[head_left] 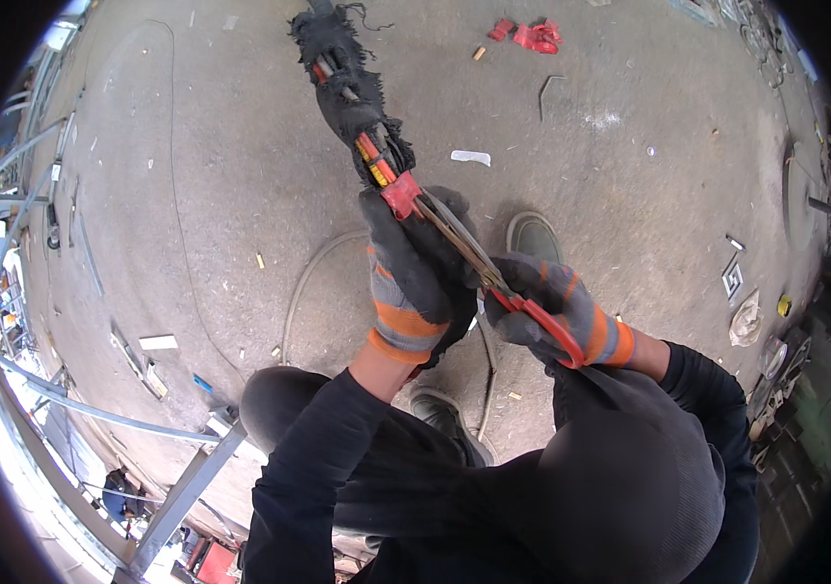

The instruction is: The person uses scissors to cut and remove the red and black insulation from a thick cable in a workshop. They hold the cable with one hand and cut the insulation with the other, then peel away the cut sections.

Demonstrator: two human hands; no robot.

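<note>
My left hand [406,258], in a grey and orange work glove with dark fingers, is closed round a thick cable [352,102]. The cable's black sheath is frayed and torn, baring red, yellow and grey strands, and it runs up to the top edge. A piece of red tape [402,195] wraps the strands just above my fingers. My right hand [542,307], gloved alike, grips red-handled scissors [552,331]. Their long blades [464,238] point up and left, lying over my left hand with the tips near the tape. Fingers hide the tips' exact contact and the cable's lower end.
Red scraps [537,37] and a bent rod [549,97] lie on the concrete floor [250,175]. A white strip [471,157] is nearer. A metal frame [186,492] stands at lower left; assorted parts line the right side. A hose [303,282] curves by my feet.
</note>
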